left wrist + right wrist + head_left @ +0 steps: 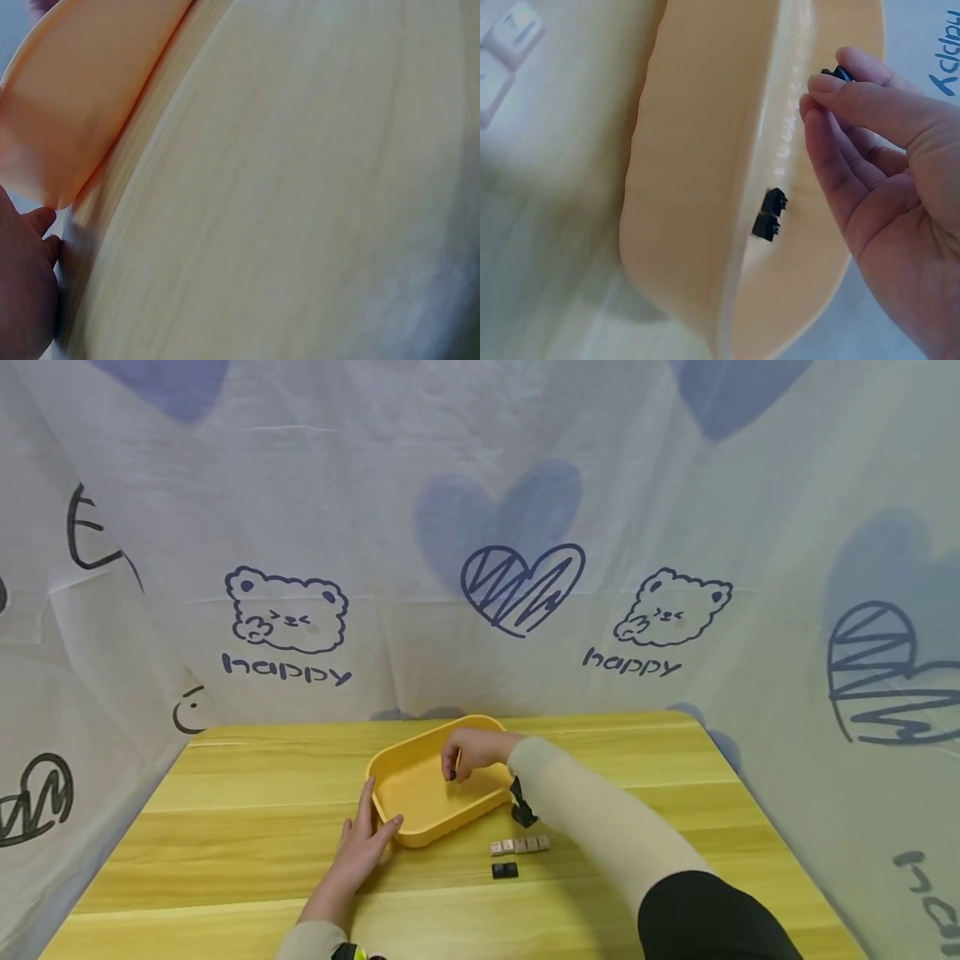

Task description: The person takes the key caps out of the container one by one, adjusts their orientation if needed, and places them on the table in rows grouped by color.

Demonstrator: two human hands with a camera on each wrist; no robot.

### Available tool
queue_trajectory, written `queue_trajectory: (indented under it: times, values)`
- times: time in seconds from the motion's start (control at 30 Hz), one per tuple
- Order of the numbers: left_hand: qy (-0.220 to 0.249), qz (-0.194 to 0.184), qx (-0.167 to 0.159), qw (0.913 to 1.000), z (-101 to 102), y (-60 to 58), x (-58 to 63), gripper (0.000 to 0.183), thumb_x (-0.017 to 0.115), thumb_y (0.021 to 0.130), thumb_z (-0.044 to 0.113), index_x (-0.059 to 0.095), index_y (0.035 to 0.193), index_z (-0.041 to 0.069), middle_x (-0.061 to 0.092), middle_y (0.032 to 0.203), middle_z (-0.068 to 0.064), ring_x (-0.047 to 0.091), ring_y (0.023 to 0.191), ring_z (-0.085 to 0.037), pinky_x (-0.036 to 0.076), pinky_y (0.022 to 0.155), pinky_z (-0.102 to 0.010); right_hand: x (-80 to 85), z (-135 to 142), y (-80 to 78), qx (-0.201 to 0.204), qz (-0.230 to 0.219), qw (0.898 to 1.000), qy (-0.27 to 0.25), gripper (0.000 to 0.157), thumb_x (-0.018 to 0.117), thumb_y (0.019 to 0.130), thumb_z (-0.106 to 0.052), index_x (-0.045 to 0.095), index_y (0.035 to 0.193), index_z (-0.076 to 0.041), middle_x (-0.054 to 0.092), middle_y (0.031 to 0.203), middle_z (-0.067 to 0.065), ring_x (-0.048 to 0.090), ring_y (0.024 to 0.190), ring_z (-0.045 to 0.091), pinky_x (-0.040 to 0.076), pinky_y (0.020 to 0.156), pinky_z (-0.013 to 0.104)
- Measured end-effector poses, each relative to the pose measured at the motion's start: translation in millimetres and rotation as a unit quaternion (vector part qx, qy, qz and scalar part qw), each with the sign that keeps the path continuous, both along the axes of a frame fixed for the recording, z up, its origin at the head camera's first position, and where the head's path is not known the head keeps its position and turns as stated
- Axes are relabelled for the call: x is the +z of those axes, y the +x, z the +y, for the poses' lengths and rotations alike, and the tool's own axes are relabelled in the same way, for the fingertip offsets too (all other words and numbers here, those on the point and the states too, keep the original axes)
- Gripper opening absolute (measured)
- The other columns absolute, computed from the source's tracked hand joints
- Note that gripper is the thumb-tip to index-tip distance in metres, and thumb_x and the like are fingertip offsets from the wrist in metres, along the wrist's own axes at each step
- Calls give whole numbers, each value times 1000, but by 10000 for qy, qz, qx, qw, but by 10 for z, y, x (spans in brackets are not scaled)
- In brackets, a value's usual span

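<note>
Light cloth covered in blue hearts point(522, 589) and doodled bears behind, wood-grain table point(247, 827) in front. Sitting toward the table's far side is a yellow tray point(416, 835), tilted a bit so its long side runs roughly from 8 to 2 o'clock.

The person's left hand point(360, 848) is at the tray's 8 o'clock corner, thumb and fingers spread fairly wide against the rim, probably to stop it sliding. The right hand point(480, 750) reaches in from 4 o'clock and hangs over the inside, pinching one small black key point(841, 73) between thumb and fingertips. Makes sense, I guess: a bit that tiny doesn't leave room for more grip.

In the right wrist view, two more black keys point(767, 215) lie inside the tray, at 7 o'clock from the pinched one. Out on the table, five pale keys point(520, 845) sit in a row at 4 o'clock from the tray, with a black pair point(498, 871) at 5, likely lined up for easy picking.
</note>
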State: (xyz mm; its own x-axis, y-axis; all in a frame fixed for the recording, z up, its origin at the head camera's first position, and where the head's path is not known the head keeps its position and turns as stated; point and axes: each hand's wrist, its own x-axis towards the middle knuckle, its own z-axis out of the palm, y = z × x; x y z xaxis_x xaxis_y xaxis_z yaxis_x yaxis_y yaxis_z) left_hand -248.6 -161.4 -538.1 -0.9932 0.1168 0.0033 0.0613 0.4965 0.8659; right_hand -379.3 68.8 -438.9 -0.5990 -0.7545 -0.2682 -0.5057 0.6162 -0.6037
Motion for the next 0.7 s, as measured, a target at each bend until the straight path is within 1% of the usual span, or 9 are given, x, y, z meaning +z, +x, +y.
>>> queue_trajectory:
  times: [0.07, 0.17, 0.33, 0.47, 0.57, 0.7]
  values:
    - [11, 6, -14, 10000, 0, 3, 3, 84, 52, 100, 41, -6, 157, 20, 6, 159, -25, 3, 141, -51, -10, 112, -60, 37, 55, 23, 41, -74, 9999, -74, 11, 71, 84, 8, 75, 87, -2, 69, 83, 0, 62, 73, 11, 55, 67, 26]
    - [34, -49, -35, 10000, 3, 13, 9, 84, 51, 100, 42, -7, 157, 21, 5, 159, -23, -2, 141, -51, -11, 112, -60, 103, 141, 66, 56, -232, 9997, -95, 10, 69, 85, 8, 73, 91, 2, 69, 85, 5, 63, 72, 13, 56, 68, 30]
    - [65, -127, -15, 9999, 19, 26, 8, 84, 51, 99, 44, -7, 157, 23, 3, 160, -23, -10, 139, -55, -10, 110, -65, 209, 300, 163, 73, -387, 9992, -68, 10, 68, 87, 7, 72, 96, 4, 69, 88, 12, 62, 71, 15, 57, 69, 33]
    - [57, -139, -4, 9999, 23, 28, 4, 85, 51, 99, 44, -8, 157, 23, 3, 160, -23, -10, 139, -55, -9, 110, -65, 263, 430, 251, -43, -294, 9994, -169, 13, 67, 89, 4, 72, 101, 4, 69, 91, 10, 63, 75, 14, 57, 72, 34]
    - [46, -130, -14, 9999, 18, 25, 3, 85, 51, 100, 44, -9, 157, 23, 3, 159, -23, -10, 139, -56, -9, 110, -65, 296, 523, 329, -218, -225, 9991, -288, 17, 67, 90, 2, 73, 105, 2, 71, 96, 9, 64, 79, 14, 56, 76, 38]
    - [45, -116, -10, 9999, 8, 24, 8, 85, 51, 100, 43, -9, 157, 23, 2, 159, -24, -9, 138, -57, -9, 109, -66, 288, 632, 420, -415, -91, 9983, -401, 24, 68, 89, 0, 72, 113, 0, 72, 97, 5, 64, 80, 12, 56, 78, 42]
